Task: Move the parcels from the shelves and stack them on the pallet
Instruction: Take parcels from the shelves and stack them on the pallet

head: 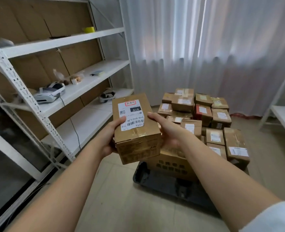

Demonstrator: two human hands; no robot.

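- A brown cardboard parcel (135, 126) was held up in the middle of the frame, its long side running away from the person, toward the top of the picture.
- Its far end was tipped a little to the left, and its white shipping label (131, 114) faced up with the print upside down.
- The left hand (110, 137) gripped the parcel's left side, thumb curled over the label.
- The right hand (167, 129) gripped the right side, thumb on top; its other fingers were hidden behind the box.
- The black pallet (156, 180) sat lower right of middle, mostly covered by the stacked parcels (205, 118) and partly hidden by the right arm.
- The white shelves (66, 42) stood at the left, cut off by the frame edge.
- Small things on the shelves were blurry; a white headset (50, 92) could be made out.
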